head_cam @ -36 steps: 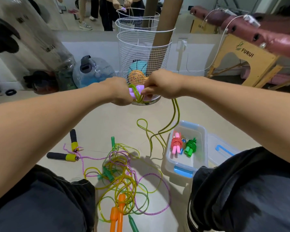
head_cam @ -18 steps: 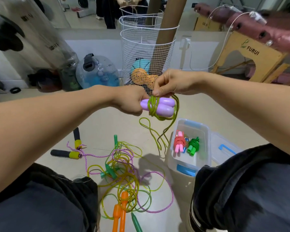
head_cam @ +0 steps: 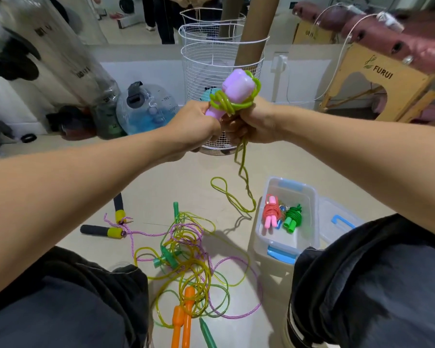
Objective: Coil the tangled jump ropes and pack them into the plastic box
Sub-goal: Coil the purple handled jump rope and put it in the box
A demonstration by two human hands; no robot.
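Both hands are raised in front of the wire basket (head_cam: 211, 61). The left hand (head_cam: 199, 126) has its grip closed around the lower end of the purple handles (head_cam: 232, 92), which stand upright and tilted slightly right. The right hand (head_cam: 254, 124) has its grip closed on the green rope (head_cam: 226, 104), which is wound several turns around the handles. A loose length of that rope hangs from the right hand and ends in loops on the floor (head_cam: 176, 177), just beside the plastic box (head_cam: 309, 197). The box sits open on the floor near the right knee and contains a coiled pink rope (head_cam: 271, 213) and a coiled dark green rope (head_cam: 293, 217). A tangle of ropes (head_cam: 191, 259) lies on the floor between the knees, with orange handles (head_cam: 182, 320) at its near edge and black-and-yellow handles (head_cam: 103, 231) at its left.
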